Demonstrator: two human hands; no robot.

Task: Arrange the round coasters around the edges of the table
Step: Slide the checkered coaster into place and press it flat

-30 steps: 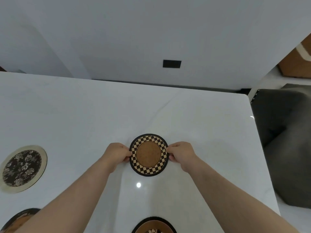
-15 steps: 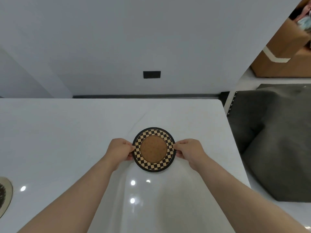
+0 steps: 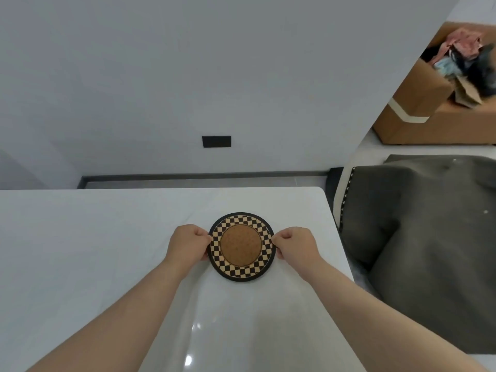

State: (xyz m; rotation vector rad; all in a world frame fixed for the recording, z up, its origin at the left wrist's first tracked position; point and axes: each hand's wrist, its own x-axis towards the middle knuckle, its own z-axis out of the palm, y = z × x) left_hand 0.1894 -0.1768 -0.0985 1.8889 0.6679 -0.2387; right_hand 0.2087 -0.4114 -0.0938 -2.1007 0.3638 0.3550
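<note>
A round coaster (image 3: pixel 241 246) with a cork centre, a black-and-tan checked ring and a black rim lies near the far right corner of the white table (image 3: pixel 80 237). My left hand (image 3: pixel 188 244) pinches its left edge and my right hand (image 3: pixel 295 247) pinches its right edge. Whether the coaster rests flat on the table or hovers just above it I cannot tell. No other coaster is in view.
The table's far edge runs just beyond the coaster and its right edge lies close to my right hand. A dark grey upholstered seat (image 3: pixel 429 237) stands to the right of the table. A cardboard box (image 3: pixel 434 108) of clothes sits on the floor at the back right.
Both hands carried the checked coaster toward the table's far right corner. My view turned right, so the floral coaster and the two near coasters have left the frame.
</note>
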